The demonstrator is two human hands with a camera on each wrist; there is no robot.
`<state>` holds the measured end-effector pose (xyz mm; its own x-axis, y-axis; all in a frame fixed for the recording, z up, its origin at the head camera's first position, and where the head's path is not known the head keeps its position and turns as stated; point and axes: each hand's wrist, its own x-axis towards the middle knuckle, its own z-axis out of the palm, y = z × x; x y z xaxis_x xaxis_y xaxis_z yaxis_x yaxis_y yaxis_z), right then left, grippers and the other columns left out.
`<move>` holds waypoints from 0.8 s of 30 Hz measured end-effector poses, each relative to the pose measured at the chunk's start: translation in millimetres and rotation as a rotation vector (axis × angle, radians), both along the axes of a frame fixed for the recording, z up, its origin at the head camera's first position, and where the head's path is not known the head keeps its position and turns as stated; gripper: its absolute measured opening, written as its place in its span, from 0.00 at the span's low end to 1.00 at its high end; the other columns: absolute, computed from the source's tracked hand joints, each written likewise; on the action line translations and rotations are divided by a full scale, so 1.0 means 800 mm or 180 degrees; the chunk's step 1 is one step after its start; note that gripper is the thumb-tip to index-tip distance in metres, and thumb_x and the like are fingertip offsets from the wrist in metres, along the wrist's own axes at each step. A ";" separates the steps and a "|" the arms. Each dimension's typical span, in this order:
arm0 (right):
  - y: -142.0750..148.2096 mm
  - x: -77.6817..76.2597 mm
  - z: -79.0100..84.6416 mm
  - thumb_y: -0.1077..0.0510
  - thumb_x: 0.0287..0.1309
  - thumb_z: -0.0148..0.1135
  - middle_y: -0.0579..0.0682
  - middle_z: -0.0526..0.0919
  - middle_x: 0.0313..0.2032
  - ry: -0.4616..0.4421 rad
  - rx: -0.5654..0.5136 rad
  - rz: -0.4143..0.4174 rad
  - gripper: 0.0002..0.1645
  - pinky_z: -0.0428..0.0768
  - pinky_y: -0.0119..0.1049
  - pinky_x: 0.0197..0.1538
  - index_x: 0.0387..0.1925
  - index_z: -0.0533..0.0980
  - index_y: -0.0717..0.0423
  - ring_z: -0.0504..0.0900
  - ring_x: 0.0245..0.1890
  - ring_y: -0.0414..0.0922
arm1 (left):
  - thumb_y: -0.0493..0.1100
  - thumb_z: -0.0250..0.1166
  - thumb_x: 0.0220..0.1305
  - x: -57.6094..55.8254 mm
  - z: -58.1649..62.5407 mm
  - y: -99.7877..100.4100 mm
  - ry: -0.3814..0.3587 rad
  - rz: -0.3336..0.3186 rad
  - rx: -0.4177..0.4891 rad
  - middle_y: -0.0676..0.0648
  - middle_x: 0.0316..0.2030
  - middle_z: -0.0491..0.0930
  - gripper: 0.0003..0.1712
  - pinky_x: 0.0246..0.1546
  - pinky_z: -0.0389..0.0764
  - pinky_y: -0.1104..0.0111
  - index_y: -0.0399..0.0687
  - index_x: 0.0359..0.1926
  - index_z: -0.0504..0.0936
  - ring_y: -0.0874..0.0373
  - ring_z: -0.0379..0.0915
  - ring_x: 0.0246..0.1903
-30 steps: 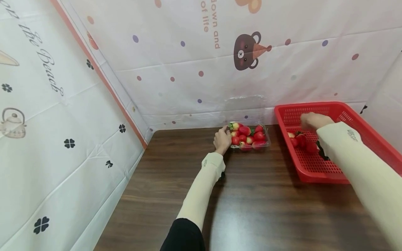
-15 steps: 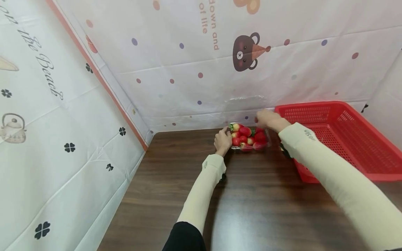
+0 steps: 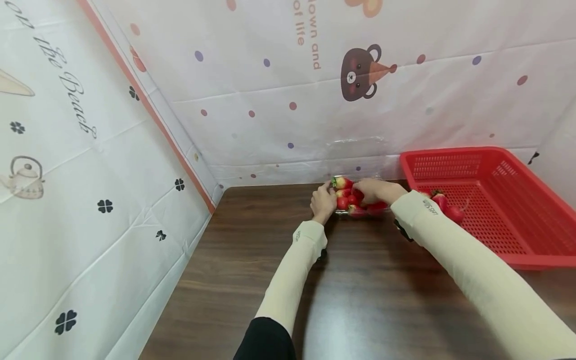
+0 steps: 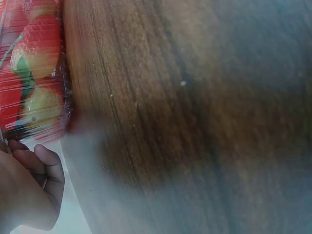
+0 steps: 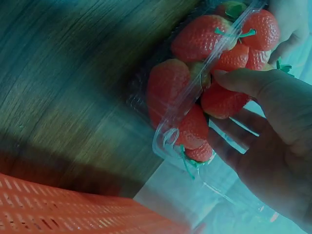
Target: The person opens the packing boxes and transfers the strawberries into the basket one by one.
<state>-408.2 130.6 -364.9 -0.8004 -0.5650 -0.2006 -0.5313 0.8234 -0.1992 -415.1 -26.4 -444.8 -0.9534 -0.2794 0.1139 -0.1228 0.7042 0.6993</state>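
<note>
You are in a screened-off corner: pale sheeting [image 3: 252,145] printed with a cartoon bear [image 3: 356,75] spans the top of the head view, a clover-patterned sheet [image 3: 135,280] lines its left, and both border your wood-grain tabletop [image 3: 360,280]. Whether home or studio, you cannot tell.

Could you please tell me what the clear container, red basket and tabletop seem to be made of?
The clear container looks like thin, glossy plastic: strawberries show through and its rim catches light. The red basket is probably moulded plastic, given its even colour and regular perforations. The tabletop shows brown wood grain with a soft sheen; it could be wood or laminate.
</note>
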 end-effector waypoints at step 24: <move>0.036 0.006 0.043 0.68 0.70 0.51 0.80 0.69 0.64 0.0277 -0.0384 -0.0043 0.34 0.71 0.64 0.67 0.73 0.56 0.74 0.73 0.63 0.74 | 0.48 0.55 0.75 0.004 0.003 -0.001 -0.0044 -0.0051 -0.0004 0.43 0.58 0.85 0.22 0.51 0.81 0.51 0.68 0.65 0.80 0.43 0.84 0.52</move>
